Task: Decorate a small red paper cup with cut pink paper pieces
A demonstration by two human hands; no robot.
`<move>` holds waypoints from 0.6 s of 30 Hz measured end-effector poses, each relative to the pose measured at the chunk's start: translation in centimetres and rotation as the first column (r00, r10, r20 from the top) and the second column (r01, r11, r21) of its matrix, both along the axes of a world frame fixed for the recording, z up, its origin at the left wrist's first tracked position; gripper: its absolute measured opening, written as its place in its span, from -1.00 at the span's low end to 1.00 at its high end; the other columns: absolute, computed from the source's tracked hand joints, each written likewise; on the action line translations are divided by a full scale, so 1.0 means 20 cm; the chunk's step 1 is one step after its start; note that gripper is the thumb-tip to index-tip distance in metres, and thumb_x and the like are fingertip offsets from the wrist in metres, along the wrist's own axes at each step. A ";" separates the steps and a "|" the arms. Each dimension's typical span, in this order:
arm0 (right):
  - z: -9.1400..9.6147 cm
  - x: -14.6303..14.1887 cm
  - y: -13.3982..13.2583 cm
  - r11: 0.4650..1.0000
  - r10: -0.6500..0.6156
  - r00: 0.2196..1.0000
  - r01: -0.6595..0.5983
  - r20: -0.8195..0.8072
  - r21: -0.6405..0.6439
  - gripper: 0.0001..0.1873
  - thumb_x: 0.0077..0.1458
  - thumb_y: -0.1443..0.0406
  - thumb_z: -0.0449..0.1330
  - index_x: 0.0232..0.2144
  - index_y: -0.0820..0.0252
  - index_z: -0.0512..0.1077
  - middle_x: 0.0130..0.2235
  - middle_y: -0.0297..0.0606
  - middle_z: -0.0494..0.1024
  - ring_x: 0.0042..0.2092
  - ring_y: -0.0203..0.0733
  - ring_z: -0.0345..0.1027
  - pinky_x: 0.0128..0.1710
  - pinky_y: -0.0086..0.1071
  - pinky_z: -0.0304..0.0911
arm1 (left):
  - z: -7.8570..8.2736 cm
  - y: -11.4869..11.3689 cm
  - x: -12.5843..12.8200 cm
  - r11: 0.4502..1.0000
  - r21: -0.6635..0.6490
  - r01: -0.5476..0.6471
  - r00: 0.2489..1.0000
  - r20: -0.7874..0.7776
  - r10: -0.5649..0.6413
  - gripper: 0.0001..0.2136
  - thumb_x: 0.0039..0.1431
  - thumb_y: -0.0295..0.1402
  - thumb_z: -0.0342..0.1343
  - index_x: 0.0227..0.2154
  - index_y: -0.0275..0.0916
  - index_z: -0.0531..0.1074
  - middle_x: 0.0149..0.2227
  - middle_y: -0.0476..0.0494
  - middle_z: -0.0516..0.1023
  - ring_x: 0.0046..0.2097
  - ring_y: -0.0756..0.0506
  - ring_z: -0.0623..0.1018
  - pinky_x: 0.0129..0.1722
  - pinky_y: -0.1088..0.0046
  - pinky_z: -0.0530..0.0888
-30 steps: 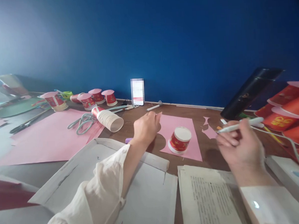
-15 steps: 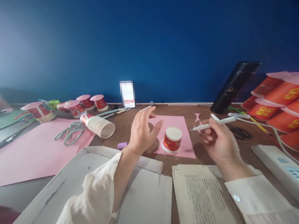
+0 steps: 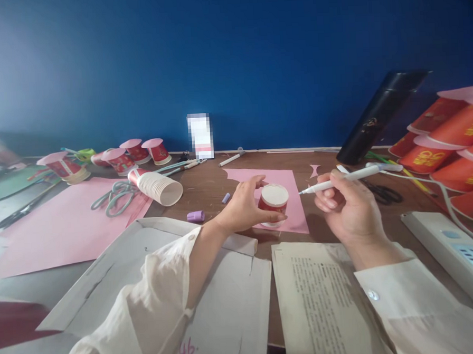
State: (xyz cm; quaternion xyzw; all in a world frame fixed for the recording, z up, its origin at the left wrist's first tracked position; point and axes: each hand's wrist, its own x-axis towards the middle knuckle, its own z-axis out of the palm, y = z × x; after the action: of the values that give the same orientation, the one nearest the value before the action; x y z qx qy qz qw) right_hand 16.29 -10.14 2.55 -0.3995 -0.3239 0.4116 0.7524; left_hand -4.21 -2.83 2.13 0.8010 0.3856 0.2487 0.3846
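A red paper cup with a pale base stands upside down on a sheet of pink paper with curved pieces cut from its left side. My left hand is round the cup, thumb across the front and fingers on the far side, partly hidden. In my right hand is a white marker, its tip pointing left, just above the paper's right edge. Scraps of pink paper lie behind the marker. A purple cap rests left of my left hand.
Nested paper cups lie at left beside grey-green scissors and more pink paper. A booklet and a white cardboard box are in front. On the right are a black flask, stacked red cups and a power strip.
My left hand has come down and right from above the paper and taken hold of the cup. My right hand keeps the marker. The camera view has tilted slightly downward.
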 end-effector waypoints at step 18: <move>-0.07 0.01 -0.01 1.000 0.007 0.965 -0.012 0.261 0.015 -0.83 0.06 0.17 0.39 -0.44 0.13 0.61 -0.59 -0.42 0.33 -0.59 -0.45 0.11 -0.64 -0.49 0.01 | 0.01 0.00 0.01 0.997 0.078 -0.007 0.993 -0.113 0.015 -0.36 -0.13 -0.04 0.40 0.01 -0.18 0.40 0.07 -0.24 0.47 0.10 -0.29 0.44 0.05 0.15 0.43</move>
State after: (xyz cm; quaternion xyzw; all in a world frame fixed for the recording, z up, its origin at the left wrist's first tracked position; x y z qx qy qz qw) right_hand 16.42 -10.35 1.19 -0.4426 -0.4254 0.3563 0.7044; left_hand -4.01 -2.76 2.31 0.8261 0.4013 0.2196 0.3292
